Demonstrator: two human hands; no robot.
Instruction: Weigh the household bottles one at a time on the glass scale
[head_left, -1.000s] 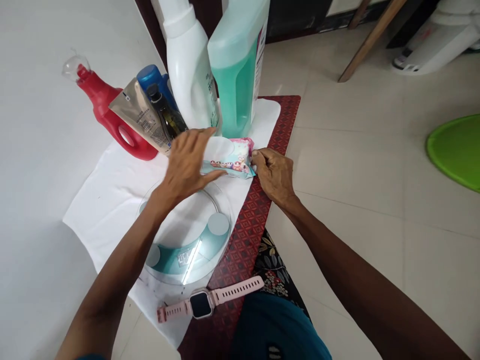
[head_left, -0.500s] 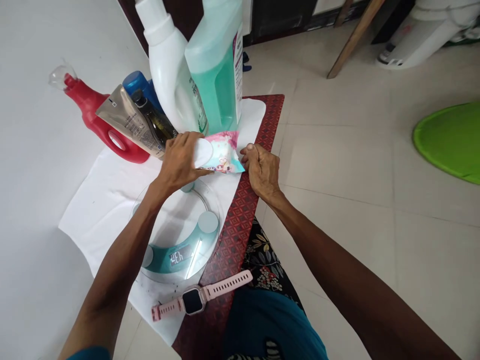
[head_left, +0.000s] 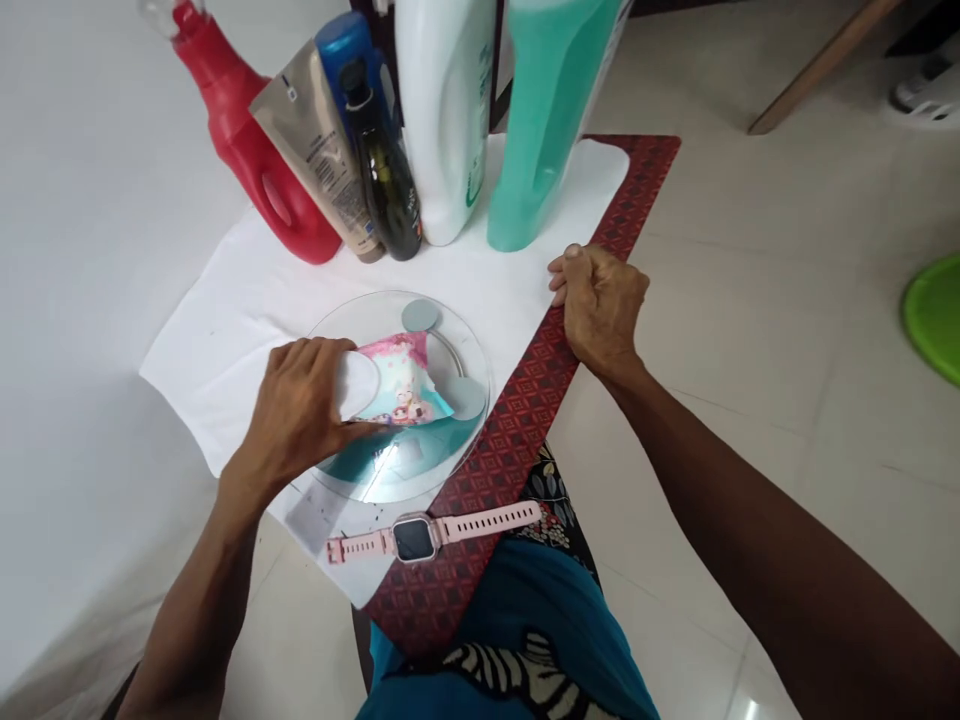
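My left hand (head_left: 300,412) grips a pink and teal wet-wipes pack (head_left: 401,383) by its left end and holds it on the round glass scale (head_left: 450,330). My right hand (head_left: 598,303) is closed in a loose fist, resting at the edge of the white sheet (head_left: 225,300) and the red patterned mat (head_left: 517,420), with nothing seen in it. A pink smartwatch (head_left: 420,537) lies flat in front of the scale.
Behind the scale stand a red bottle (head_left: 255,150), a silver tube (head_left: 319,140), a dark glass bottle (head_left: 386,180), a blue-capped bottle (head_left: 341,40), a white jug (head_left: 446,110) and a teal jug (head_left: 547,120). A green mat (head_left: 934,315) lies on the tiled floor at right.
My left hand carried the wipes pack from near the jugs down onto the scale. My right hand let go of the pack and stayed by the mat edge.
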